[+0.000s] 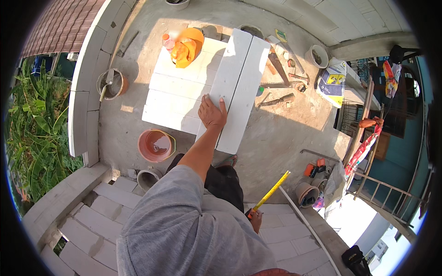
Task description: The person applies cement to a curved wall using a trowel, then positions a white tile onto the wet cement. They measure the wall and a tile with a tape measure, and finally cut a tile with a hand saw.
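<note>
My left hand (211,112) lies on the long white block (220,73) at the left side of a pair, fingers apart and its thumb near the seam with the second block (244,92). Both rest at the right side of a stack of white blocks (176,94). An orange cloth item (186,48) and a bottle with a red cap (168,43) sit on the stack's far part. Low at my right side, my right hand (255,221) grips a tape measure, its yellow blade (271,191) sticking out up and to the right.
Buckets (154,145) (113,83) stand around the stack. Tools (283,73) and a bag (330,80) lie to the right. A white pipe (301,216) runs beside me at lower right. Block walls (83,115) and railings (382,186) edge the area, with plants beyond at left.
</note>
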Motion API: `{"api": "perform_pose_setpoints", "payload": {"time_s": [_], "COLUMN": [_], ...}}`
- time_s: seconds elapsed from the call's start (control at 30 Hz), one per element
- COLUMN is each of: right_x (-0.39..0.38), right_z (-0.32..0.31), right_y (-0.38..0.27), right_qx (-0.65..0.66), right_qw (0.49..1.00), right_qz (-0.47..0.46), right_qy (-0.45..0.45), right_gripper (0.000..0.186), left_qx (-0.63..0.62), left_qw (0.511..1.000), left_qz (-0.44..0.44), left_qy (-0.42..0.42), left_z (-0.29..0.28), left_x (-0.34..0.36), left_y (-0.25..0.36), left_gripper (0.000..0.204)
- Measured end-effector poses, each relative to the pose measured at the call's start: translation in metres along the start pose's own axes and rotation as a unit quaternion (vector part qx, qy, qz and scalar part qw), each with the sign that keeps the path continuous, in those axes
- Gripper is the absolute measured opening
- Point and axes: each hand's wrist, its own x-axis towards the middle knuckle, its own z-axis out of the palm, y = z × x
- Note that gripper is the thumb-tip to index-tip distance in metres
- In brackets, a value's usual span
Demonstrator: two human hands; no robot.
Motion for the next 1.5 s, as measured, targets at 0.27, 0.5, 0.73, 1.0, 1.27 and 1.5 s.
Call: {"api": "perform_pose_setpoints", "payload": {"time_s": [0.27,0.5,0.73,1.0,1.27,1.5], "right_x": [0.041,0.119,0.179,0.183,0.188,0.166], "right_z": [-0.034,-0.062,-0.089,-0.086,-0.058,-0.008], "right_y": [-0.074,-0.091,-0.129,-0.191,-0.210,-0.268], "right_qx": [0.027,-0.057,-0.032,0.003,0.025,-0.005], "right_qw": [0.999,0.991,0.991,0.991,0.988,0.985], "right_qz": [0.003,-0.072,0.052,0.064,0.070,0.017], "right_qy": [-0.046,-0.101,-0.119,-0.119,-0.135,-0.169], "right_gripper": [0.038,0.037,0.033,0.037,0.043,0.040], "left_qx": [-0.017,-0.091,-0.108,-0.180,-0.342,-0.167], "left_qw": [0.998,0.987,0.965,0.925,0.869,0.944], "left_qz": [-0.046,-0.065,-0.150,-0.237,-0.255,-0.180], "left_qy": [-0.034,-0.112,-0.186,-0.236,-0.248,-0.221], "left_z": [-0.038,-0.062,-0.061,-0.051,-0.085,-0.074], "left_x": [0.016,0.088,0.142,0.165,0.165,0.136], "left_y": [0.003,-0.073,-0.124,-0.154,-0.164,-0.182], "left_gripper": [0.085,0.105,0.118,0.130,0.106,0.109]}}
